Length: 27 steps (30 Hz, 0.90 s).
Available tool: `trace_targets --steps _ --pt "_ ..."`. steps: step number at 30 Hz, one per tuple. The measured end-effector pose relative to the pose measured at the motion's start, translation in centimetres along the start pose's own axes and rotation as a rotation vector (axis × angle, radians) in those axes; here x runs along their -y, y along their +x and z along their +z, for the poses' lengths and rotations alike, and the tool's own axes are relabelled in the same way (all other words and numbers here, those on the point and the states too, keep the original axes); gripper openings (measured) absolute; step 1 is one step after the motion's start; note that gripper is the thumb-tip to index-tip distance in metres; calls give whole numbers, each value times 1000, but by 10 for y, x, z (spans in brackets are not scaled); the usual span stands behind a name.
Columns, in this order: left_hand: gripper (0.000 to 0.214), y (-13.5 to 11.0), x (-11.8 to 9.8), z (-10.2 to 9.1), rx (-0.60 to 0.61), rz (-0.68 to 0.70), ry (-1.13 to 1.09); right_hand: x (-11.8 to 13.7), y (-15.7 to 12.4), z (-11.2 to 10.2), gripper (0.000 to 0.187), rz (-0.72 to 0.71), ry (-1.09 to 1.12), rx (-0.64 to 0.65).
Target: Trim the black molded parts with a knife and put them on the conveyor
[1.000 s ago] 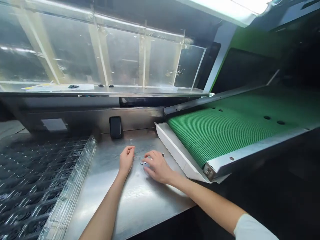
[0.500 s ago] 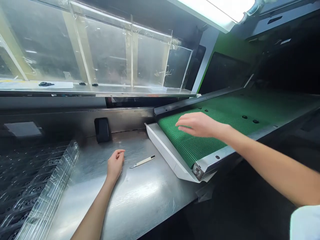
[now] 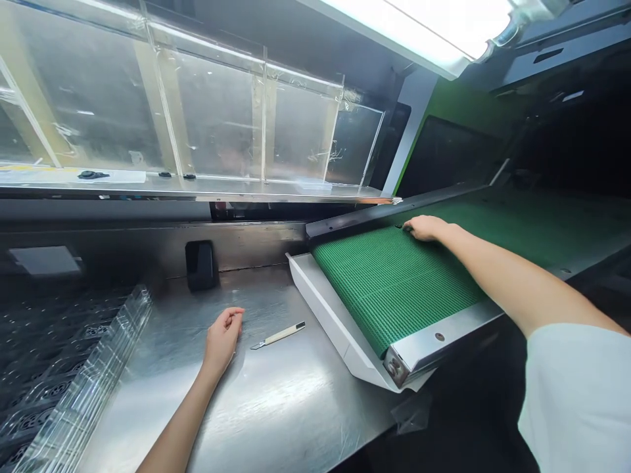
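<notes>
My right hand (image 3: 428,227) reaches over the green conveyor belt (image 3: 394,282), its fingertips closed around a small black part (image 3: 407,228) that they partly cover. Just left of those fingertips, another small black piece (image 3: 398,226) lies on the belt near its dark side rail. My left hand (image 3: 223,338) rests on the metal table (image 3: 266,407) with the fingers curled in and no object showing. To the right of it lies a craft knife (image 3: 280,335) with a pale handle, its blade pointing left.
A white tray-like edge (image 3: 340,335) runs along the belt's near end. A black phone-like object (image 3: 201,265) leans against the back wall. Stacked clear plastic trays (image 3: 98,368) stand at left. Above, a shelf (image 3: 236,190) holds several small black parts (image 3: 93,175).
My right hand has moved farther over the belt, away from its near end, and its fingers have closed at a black part. My left hand stays about where it was.
</notes>
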<state>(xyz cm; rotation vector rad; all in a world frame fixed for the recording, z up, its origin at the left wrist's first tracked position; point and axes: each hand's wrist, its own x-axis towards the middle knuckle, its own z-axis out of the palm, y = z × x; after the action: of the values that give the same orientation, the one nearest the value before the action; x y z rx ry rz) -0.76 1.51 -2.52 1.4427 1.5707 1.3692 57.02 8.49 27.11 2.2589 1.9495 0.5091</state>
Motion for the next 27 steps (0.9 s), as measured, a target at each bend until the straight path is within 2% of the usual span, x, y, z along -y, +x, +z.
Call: trace_targets --steps 3,7,11,13,15,19,23,27 --pt "59 0 0 0 104 -33 -89 -3 4 8 28 -34 -46 40" --pt "58 0 -1 1 113 -65 -113 -3 9 10 23 -97 -89 32" --pt "58 0 0 2 118 -56 -121 5 14 9 39 -110 -123 -2" --pt "60 1 2 2 116 -50 -120 11 17 9 38 -120 -134 -4" --pt "60 2 4 3 116 -30 -124 19 19 10 32 -150 -149 15" --pt "56 3 4 5 120 7 -166 30 16 7 5 -199 -203 35" --pt "48 2 0 6 117 -14 -206 35 -1 0 8 -246 -230 -18" --pt "41 1 -3 7 112 -34 -247 54 -16 -14 22 -363 -226 -99"
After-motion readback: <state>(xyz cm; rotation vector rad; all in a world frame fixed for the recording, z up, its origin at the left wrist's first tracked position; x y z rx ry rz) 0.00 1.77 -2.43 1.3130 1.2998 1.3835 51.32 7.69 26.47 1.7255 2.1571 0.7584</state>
